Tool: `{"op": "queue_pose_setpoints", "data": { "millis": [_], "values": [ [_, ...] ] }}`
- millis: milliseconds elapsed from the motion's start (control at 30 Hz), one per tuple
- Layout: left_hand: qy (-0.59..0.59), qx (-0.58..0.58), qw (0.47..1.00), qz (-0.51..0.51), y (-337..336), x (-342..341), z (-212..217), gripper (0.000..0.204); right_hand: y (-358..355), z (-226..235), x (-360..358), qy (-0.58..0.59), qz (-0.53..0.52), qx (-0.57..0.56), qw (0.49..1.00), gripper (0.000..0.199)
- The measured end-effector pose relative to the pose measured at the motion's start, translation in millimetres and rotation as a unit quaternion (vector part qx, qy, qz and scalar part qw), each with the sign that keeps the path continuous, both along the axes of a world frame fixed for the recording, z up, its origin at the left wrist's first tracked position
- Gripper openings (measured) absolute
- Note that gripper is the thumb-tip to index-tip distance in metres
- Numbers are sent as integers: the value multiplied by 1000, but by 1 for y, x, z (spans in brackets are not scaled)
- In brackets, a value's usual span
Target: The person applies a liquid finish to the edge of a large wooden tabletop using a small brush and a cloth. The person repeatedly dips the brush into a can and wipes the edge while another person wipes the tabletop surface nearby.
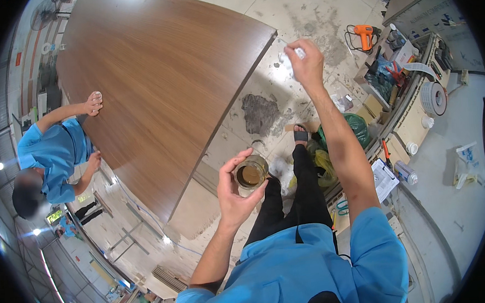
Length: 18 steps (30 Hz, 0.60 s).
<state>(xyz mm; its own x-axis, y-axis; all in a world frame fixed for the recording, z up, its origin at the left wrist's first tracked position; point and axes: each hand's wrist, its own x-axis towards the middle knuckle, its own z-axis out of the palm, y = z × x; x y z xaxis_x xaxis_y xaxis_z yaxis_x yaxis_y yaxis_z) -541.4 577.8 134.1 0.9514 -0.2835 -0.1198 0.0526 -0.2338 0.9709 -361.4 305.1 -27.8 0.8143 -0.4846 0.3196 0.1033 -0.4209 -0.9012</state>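
My left hand [235, 194] is wrapped round a small glass jar [252, 172] with brown liquid in it, its open mouth facing up. Out to the right and farther off, my right hand [307, 63] pinches a crumpled white cloth or tissue [287, 60], close to the corner of a large brown wood-grain panel [167, 78] but apart from it. The panel spreads across the left and far part of the view, its near edge running beside the jar.
A co-worker in a blue shirt [53, 156] stands at the panel's left side, one hand on it. At right, a bench [416, 121] carries a tape roll [433, 98], a clipboard [385, 179] and a spray can [406, 172]. An orange heat gun [365, 37] lies beyond. Green bags [356, 129] sit by my feet.
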Motion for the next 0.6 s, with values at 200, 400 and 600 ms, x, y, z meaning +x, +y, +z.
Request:
{"op": "queue_pose_setpoints", "data": {
  "millis": [200, 400, 600],
  "values": [
    [-3, -8, 1000, -4, -6, 10, -1, 77, -4, 6, 0, 31, 17, 0, 999, 8],
    [-4, -2, 1000, -6, -12, 16, 2, 77, -18, 7, 10, 42, 0, 3, 999, 9],
    [3, -4, 1000, -5, -14, 21, 1, 77, -20, 7, 17, 29, -30, 20, 999, 9]
  ]
}}
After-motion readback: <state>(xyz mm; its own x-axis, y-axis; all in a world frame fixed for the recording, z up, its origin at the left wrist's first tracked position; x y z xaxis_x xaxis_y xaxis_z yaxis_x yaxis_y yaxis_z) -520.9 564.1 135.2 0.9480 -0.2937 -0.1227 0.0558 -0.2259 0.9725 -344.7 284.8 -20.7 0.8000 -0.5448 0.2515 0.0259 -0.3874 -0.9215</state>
